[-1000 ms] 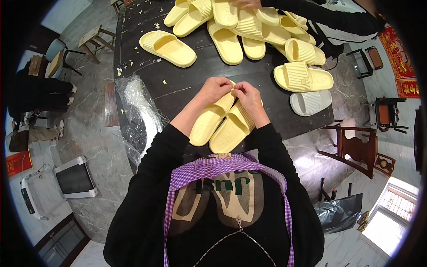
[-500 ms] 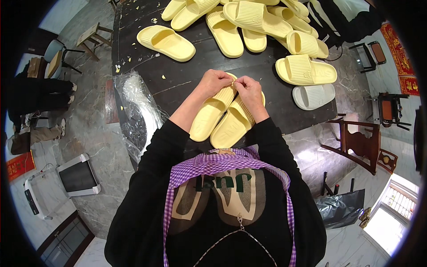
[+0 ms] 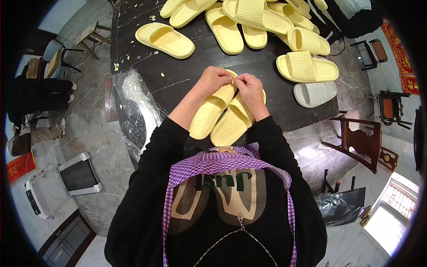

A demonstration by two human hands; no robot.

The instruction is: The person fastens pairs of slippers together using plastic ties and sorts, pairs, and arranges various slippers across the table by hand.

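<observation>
Two pale yellow slide slippers lie side by side at the table's near edge, a left slipper (image 3: 205, 116) and a right slipper (image 3: 229, 129), heels toward me. Over their toe ends, my left hand (image 3: 214, 80) and my right hand (image 3: 250, 90) meet with fingertips pinched closely together. Whatever small thing is between the fingers is too small to make out. My hands cover part of the ribbed straps and the toes. A clear plastic bag (image 3: 140, 107) with white strands lies left of my left forearm.
The dark table (image 3: 178, 86) carries a pile of yellow slippers (image 3: 258, 18) at the far side and a single yellow slipper (image 3: 167, 41) at far left. To the right lie another yellow slipper (image 3: 307, 67) and a white slipper (image 3: 315, 94). A wooden chair (image 3: 360, 140) stands beyond the right edge.
Both hands stay pinched together over the slipper toes, with only slight finger movement. The whole view has shifted a little. At the far right, a bit of yellow now shows by the dark clothing.
</observation>
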